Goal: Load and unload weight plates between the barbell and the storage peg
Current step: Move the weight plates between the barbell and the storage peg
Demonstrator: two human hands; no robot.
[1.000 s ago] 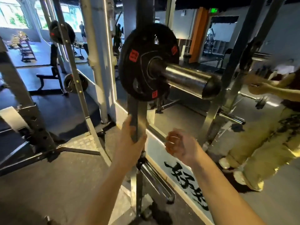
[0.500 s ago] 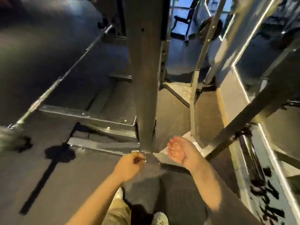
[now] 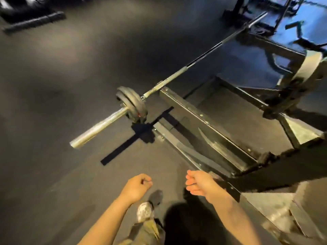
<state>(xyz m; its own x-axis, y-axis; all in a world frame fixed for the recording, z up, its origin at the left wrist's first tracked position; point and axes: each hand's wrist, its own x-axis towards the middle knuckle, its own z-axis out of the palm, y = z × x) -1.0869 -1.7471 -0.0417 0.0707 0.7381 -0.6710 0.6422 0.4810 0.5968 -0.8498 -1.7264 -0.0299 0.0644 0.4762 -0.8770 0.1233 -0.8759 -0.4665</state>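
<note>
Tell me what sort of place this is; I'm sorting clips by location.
Most likely a gym's free-weight area. A barbell lies on dark floor matting with black weight plates on its sleeve, beside the steel base of a rack.

Both bare forearms reach forward from the near edge. The left hand [image 3: 137,189] is curled into a loose fist, empty. The right hand [image 3: 200,184] hangs relaxed, fingers [image 3: 190,182] loosely bent, holding nothing.

Dim gym floor [image 3: 53,103], warm overhead light, hard shadows ahead of both hands, motion blur throughout, wide-angle bending at edges, blue cast far right.
</note>
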